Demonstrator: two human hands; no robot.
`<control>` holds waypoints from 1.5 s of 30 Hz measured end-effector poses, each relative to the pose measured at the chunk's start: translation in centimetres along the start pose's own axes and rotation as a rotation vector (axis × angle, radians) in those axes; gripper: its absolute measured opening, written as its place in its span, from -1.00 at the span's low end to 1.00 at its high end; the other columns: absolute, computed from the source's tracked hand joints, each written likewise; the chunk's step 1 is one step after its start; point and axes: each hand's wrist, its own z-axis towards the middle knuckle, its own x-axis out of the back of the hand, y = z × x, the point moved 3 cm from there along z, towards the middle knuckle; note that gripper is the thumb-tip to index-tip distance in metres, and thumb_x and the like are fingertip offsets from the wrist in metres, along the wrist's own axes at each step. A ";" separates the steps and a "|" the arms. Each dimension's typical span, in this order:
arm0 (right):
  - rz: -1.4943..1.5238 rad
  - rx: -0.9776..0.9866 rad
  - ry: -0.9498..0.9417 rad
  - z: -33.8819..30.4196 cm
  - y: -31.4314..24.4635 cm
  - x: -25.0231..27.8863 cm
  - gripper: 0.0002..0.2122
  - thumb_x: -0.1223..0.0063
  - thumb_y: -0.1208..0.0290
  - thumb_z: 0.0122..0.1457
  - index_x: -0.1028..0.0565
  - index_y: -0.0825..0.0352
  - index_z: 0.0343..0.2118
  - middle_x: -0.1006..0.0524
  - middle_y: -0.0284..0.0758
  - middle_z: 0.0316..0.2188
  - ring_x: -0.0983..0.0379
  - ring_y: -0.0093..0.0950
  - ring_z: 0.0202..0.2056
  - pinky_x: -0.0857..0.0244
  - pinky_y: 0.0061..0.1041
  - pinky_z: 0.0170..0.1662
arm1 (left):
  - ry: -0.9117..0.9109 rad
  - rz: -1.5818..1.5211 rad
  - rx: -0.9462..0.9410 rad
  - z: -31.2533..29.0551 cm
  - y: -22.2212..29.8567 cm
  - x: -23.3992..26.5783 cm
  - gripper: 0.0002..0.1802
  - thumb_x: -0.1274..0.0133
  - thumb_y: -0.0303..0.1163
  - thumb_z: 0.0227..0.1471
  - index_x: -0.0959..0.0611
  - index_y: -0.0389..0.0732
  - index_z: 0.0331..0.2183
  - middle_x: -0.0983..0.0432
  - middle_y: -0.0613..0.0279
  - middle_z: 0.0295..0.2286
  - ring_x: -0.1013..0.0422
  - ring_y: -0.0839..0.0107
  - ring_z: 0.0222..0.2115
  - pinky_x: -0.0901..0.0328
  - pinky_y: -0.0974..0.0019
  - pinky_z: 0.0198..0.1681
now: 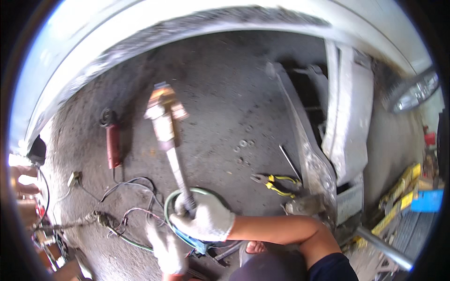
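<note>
My right hand, in a white knitted glove, is closed round the grip of a long-handled tool. The tool's grey shaft points away from me and ends in a wide, copper-coloured head that is smeared by motion, so its exact kind is unclear. Lower down and to the left, my gloved left hand has its fingers stretched out and slightly apart, holding nothing that I can see. It is close to loose cables. A green hose loops behind my right hand, and a blue object shows just below that hand.
A red angle grinder lies at left, its black cord trailing nearby. Yellow-handled pliers, a thin rod and several washers lie on the floor. Metal body panels stand at right. A white vehicle body arches across the far side.
</note>
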 end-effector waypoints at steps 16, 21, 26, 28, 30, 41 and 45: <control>-1.632 -0.950 -0.362 -7.7 11.0 18.4 -0.69 -0.04 0.26 0.17 -0.58 0.21 -0.05 -0.38 -0.22 0.13 -0.33 -0.16 0.11 -0.22 0.00 0.06 | -0.665 -0.771 -0.150 0.7 11.4 10.7 -0.48 0.41 -0.07 0.40 -0.21 -0.07 -0.60 -0.02 0.37 -0.72 0.01 0.42 -0.72 -0.12 0.24 -0.54; -1.693 -0.888 -0.350 -7.0 12.7 16.0 -0.75 0.05 0.25 0.25 -0.67 0.15 -0.19 -0.56 -0.29 -0.11 -0.52 -0.28 -0.07 -0.39 -0.18 -0.13 | -0.427 -0.685 -0.023 0.9 7.5 17.0 -0.53 0.20 -0.14 0.30 -0.30 -0.16 -0.62 -0.19 0.26 -0.68 -0.22 0.32 -0.64 -0.23 0.15 -0.40; -1.394 -0.807 -0.414 -6.4 11.9 18.4 -0.69 -0.03 0.29 0.04 -0.63 0.28 -0.19 -0.64 -0.14 -0.35 -0.60 -0.37 -0.32 -0.45 -0.40 -0.20 | -0.734 -1.023 0.002 2.5 9.1 19.6 -0.72 -0.02 -0.37 0.13 -0.45 -0.27 -0.57 -0.37 0.21 -0.61 -0.34 0.39 -0.56 -0.26 0.29 -0.41; -0.105 -1.190 -0.057 -6.8 10.1 16.9 -0.91 -0.14 0.45 0.11 -0.50 0.34 -0.42 -0.50 -0.27 -0.64 -0.41 -0.43 -0.68 -0.31 -0.37 -0.59 | -0.906 -0.966 -0.166 2.4 8.2 20.3 -0.70 -0.10 -0.31 0.13 -0.52 -0.29 -0.54 -0.40 0.26 -0.60 -0.31 0.47 -0.56 -0.23 0.36 -0.47; -0.056 -1.036 -0.145 -3.8 2.6 11.7 -0.87 -0.21 0.46 0.14 -0.47 0.35 -0.43 -0.47 -0.33 -0.65 -0.40 -0.45 -0.68 -0.30 -0.41 -0.59 | -1.144 -0.870 -0.290 2.7 7.8 21.1 -0.69 -0.19 -0.20 0.11 -0.64 -0.29 -0.42 -0.47 0.31 -0.59 -0.35 0.54 -0.56 -0.23 0.36 -0.50; -1.300 0.303 -0.141 1.8 -37.5 2.6 -0.79 -0.22 0.52 -0.02 -0.54 0.46 -0.30 -0.51 -0.08 -0.08 -0.51 -0.19 -0.16 -0.43 -0.38 -0.10 | -0.721 -0.581 -0.575 2.1 17.3 12.3 -0.63 -0.08 -0.09 0.18 -0.61 -0.25 -0.25 -0.54 0.10 -0.49 -0.45 0.30 -0.44 -0.33 0.23 -0.30; -1.741 0.427 -0.272 0.7 -41.1 0.1 -0.82 -0.22 0.49 -0.17 -0.50 0.44 -0.49 -0.43 -0.09 0.07 -0.37 -0.08 0.05 -0.24 -0.06 0.11 | -0.952 -0.633 -0.631 0.5 18.6 13.9 -0.63 -0.11 -0.09 0.17 -0.64 -0.26 -0.32 -0.56 0.21 -0.57 -0.48 0.42 -0.52 -0.35 0.32 -0.40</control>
